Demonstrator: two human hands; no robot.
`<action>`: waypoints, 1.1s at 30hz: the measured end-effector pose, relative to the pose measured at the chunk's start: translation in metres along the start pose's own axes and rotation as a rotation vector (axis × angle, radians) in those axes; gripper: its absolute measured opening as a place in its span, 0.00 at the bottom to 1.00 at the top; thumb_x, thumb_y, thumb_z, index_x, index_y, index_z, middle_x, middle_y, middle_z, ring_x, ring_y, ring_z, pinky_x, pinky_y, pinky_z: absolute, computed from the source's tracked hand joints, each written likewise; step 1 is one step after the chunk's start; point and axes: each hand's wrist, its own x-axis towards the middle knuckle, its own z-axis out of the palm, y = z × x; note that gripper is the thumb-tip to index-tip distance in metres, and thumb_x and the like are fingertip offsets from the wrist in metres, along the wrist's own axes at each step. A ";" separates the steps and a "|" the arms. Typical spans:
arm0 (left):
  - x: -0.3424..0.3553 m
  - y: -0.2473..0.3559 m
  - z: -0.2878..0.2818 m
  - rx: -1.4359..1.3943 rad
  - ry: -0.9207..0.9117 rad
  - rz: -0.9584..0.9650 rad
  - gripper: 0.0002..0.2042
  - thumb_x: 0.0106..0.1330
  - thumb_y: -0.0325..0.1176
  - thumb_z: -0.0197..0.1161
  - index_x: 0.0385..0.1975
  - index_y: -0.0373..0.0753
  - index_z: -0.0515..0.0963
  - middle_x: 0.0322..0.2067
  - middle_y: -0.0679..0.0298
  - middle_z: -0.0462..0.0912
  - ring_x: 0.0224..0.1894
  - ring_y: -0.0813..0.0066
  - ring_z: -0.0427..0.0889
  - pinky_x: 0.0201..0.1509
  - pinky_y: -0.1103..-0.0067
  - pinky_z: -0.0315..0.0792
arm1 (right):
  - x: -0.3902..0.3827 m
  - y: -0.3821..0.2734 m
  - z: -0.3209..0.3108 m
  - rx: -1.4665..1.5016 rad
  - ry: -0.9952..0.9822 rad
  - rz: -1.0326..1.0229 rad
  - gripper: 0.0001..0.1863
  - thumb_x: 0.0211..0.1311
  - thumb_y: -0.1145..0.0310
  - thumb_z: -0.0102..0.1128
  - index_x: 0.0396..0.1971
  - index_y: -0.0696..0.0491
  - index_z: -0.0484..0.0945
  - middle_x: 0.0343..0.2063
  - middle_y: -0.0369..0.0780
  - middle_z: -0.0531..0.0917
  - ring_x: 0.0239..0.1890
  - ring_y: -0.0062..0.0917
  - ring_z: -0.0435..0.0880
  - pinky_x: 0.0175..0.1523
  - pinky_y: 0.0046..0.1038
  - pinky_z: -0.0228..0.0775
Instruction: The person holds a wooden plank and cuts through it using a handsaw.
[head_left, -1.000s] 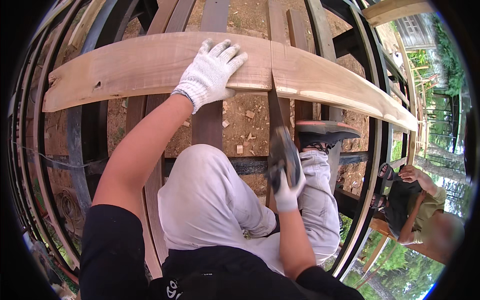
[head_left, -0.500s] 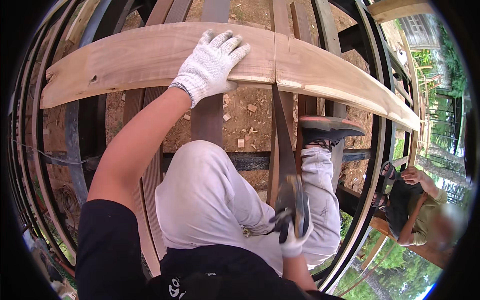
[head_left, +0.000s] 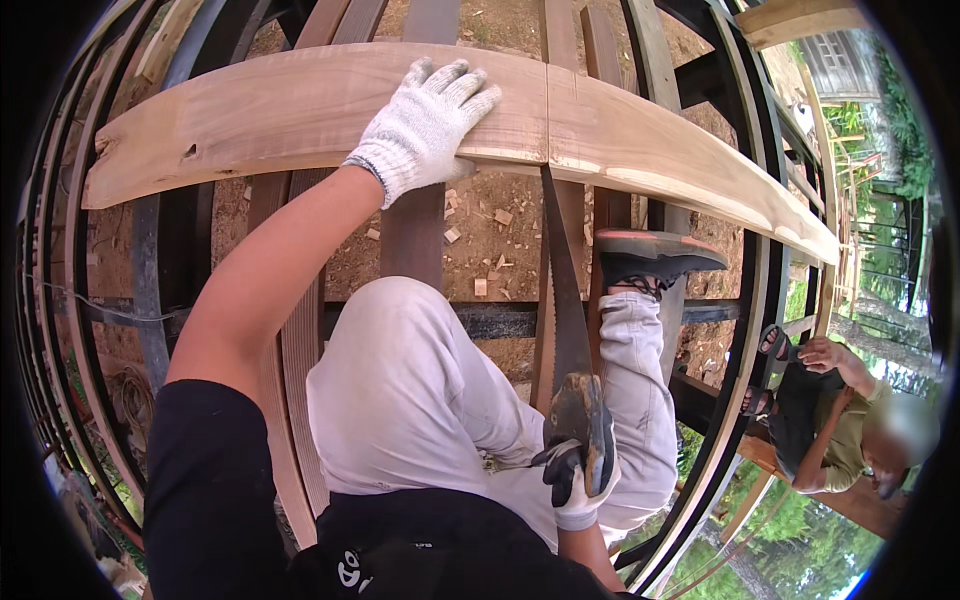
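A long, wide wooden plank (head_left: 300, 105) lies crosswise in front of me over darker beams. My left hand (head_left: 425, 125), in a white knitted glove, presses flat on its top with the fingers spread. To the right of that hand a thin dark line crosses the plank, and the tip of a handsaw (head_left: 568, 310) meets the near edge there. Gloved as well, my right hand (head_left: 575, 490) is wrapped around the saw's dark, worn handle between my legs. The blade slants from the handle up to the plank.
Dark beams (head_left: 415, 235) and a black metal crossbar (head_left: 480, 320) form an open frame with gaps above the dirt ground. Wood offcuts (head_left: 503, 216) lie on the dirt. My right shoe (head_left: 655, 258) rests near the plank. Another person (head_left: 840, 400) sits at the right.
My right hand and the saw have shifted slightly, and the handle shows more sharply now. The left hand stays on the plank. At the right, the other person's head has turned or tilted.
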 end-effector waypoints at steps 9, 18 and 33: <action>0.015 0.012 0.011 -0.027 -0.007 0.043 0.48 0.58 0.50 0.82 0.80 0.44 0.68 0.81 0.55 0.68 0.85 0.55 0.61 0.90 0.53 0.49 | 0.230 0.043 0.075 -0.196 0.097 -0.205 0.30 0.67 0.74 0.73 0.68 0.64 0.80 0.56 0.47 0.91 0.58 0.27 0.88 0.65 0.35 0.79; -0.002 -0.018 -0.006 0.019 0.003 0.015 0.48 0.60 0.51 0.81 0.82 0.51 0.66 0.83 0.55 0.65 0.87 0.54 0.57 0.92 0.54 0.49 | -0.014 -0.001 -0.003 -0.085 0.072 -0.079 0.28 0.76 0.67 0.68 0.69 0.65 0.75 0.36 0.40 0.86 0.29 0.22 0.87 0.36 0.30 0.85; -0.005 -0.025 0.006 -0.034 0.057 0.021 0.47 0.58 0.51 0.81 0.80 0.50 0.68 0.81 0.55 0.68 0.85 0.52 0.60 0.91 0.53 0.50 | -0.003 -0.021 0.015 -0.004 0.047 0.043 0.29 0.75 0.68 0.65 0.70 0.65 0.74 0.27 0.38 0.81 0.24 0.21 0.78 0.35 0.29 0.80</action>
